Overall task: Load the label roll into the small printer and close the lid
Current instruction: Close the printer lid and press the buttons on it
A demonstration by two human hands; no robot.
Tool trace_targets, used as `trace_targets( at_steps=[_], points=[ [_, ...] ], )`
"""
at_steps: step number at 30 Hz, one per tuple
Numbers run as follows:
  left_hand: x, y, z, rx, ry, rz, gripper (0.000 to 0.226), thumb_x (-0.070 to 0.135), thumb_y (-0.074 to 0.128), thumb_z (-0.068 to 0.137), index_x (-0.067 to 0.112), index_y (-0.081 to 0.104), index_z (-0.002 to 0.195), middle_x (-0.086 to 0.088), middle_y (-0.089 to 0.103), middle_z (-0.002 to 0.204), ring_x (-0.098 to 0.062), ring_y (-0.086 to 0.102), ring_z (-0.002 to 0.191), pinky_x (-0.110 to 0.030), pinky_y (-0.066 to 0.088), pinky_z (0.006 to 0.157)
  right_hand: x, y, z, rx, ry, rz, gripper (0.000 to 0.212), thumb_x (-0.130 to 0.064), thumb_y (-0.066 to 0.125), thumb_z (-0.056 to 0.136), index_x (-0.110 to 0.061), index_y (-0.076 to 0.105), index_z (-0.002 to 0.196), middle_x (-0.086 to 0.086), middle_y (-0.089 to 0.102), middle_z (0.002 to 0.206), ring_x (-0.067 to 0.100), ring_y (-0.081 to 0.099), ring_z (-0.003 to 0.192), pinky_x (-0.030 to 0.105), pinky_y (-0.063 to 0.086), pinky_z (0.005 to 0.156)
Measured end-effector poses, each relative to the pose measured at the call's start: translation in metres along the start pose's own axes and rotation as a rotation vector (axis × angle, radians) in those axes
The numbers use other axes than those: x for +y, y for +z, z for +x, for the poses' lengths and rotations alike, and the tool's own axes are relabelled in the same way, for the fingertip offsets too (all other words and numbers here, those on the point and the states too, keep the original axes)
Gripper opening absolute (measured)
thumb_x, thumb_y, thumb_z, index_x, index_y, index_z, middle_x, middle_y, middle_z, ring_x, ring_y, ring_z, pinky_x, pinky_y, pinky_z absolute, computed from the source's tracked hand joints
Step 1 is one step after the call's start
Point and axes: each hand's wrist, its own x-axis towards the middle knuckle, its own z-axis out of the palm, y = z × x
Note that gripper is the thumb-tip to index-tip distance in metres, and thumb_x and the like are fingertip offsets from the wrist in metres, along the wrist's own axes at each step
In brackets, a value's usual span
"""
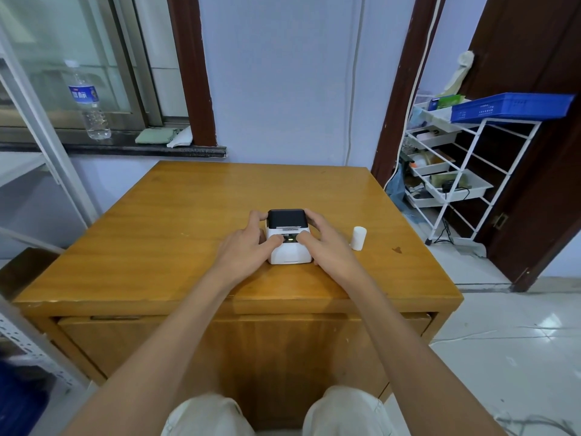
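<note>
Right now both bare hands clasp the small white printer with a black lid (288,236), one on each flank. The left hand (248,239) presses against the printer's left side, its fingers curled round the far left corner beside the lid and its thumb lying across the front panel near a small lit green indicator. The right hand (323,240) mirrors it on the right side, fingers wrapped round the far right corner and thumb resting on the front panel from the other direction, so the two thumbs nearly meet over the panel. Between the hands the black lid sits down flat on the white body, apparently closed. Just to the right of the right hand, apart from it and from the printer, stands the white cylindrical label roll (358,237), upright on its end and untouched. Everything rests on the glossy orange-brown wooden table (188,215), with the printer near the middle and both forearms reaching in from the near edge. Farther out to the left, a clear plastic water bottle with a blue label (88,100) stands on a dark window sill, and far to the right a white wire rack (465,171) carries a blue plastic tray (512,107) on top.
</note>
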Motion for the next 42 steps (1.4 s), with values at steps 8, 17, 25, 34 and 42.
trace_targets(
  at_steps=[8,17,25,34,42],
  points=[
    [-0.002,0.001,0.000,-0.003,-0.004,-0.012,0.054,0.051,0.047,0.098,0.030,0.035,0.146,0.012,0.064,0.078,-0.013,0.066,0.077,-0.036,0.042,0.063,0.010,0.000,0.008,-0.016,0.003,0.068,0.066,-0.040,0.057,0.090,-0.041,0.042,0.154,-0.020,0.056,0.150,0.010,0.059,0.127,0.041,0.053,0.103],
    [0.001,0.000,-0.001,-0.006,-0.004,-0.002,0.050,0.050,0.047,0.099,0.031,0.034,0.144,0.009,0.073,0.091,-0.013,0.068,0.081,-0.035,0.042,0.065,0.016,-0.005,0.017,-0.043,0.004,0.167,0.060,-0.024,0.061,0.098,-0.034,0.044,0.154,-0.020,0.054,0.145,-0.004,0.051,0.076,0.017,0.040,0.071],
    [0.000,-0.001,-0.003,-0.014,-0.017,-0.043,0.059,0.059,0.044,0.090,0.032,0.035,0.141,0.006,0.074,0.089,-0.017,0.070,0.082,-0.043,0.055,0.078,0.016,-0.005,0.012,-0.045,-0.013,0.163,0.057,-0.029,0.063,0.097,-0.039,0.046,0.150,-0.020,0.055,0.148,-0.003,0.054,0.082,0.022,0.043,0.078],
    [0.003,-0.001,-0.006,0.010,-0.006,-0.047,0.052,0.052,0.051,0.097,0.030,0.039,0.142,0.007,0.069,0.080,-0.017,0.068,0.078,-0.037,0.047,0.067,0.020,-0.001,0.006,0.030,-0.048,0.192,0.052,-0.030,0.067,0.095,-0.039,0.055,0.145,-0.029,0.060,0.129,0.007,0.062,0.123,0.035,0.054,0.092],
    [0.004,-0.001,-0.006,0.018,-0.014,-0.022,0.054,0.052,0.050,0.096,0.029,0.039,0.143,0.010,0.066,0.077,-0.018,0.068,0.080,-0.038,0.047,0.069,0.024,-0.001,0.010,0.036,-0.080,0.244,0.050,-0.022,0.068,0.098,-0.032,0.056,0.145,-0.021,0.061,0.129,-0.004,0.055,0.078,0.015,0.044,0.071]
  ],
)
